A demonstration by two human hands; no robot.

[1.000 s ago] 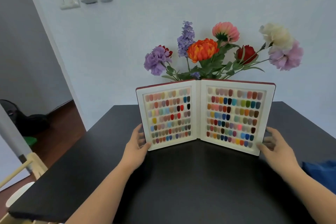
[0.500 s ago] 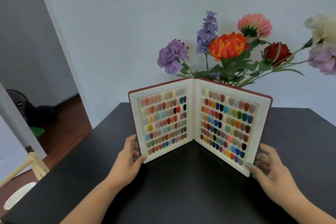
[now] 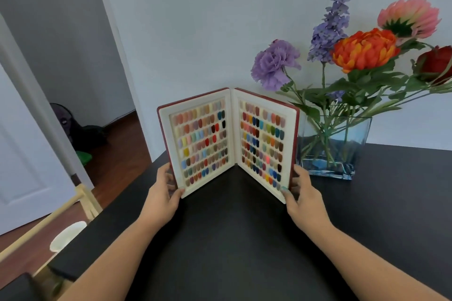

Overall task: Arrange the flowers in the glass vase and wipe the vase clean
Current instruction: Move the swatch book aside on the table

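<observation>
I see my left hand (image 3: 163,197) and right hand (image 3: 304,197) pinching the swatch book's (image 3: 228,143) outer covers near the tabletop's (image 3: 244,239) far edge, beside the glass vase (image 3: 333,146) holding the flowers (image 3: 364,50).

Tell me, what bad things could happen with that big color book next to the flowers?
1. The color book stands upright close to the glass vase; swinging its right cover wider might knock the vase.
2. The book rests on its bottom edge, gripped by the left hand and right hand; letting go might let it topple.
</observation>
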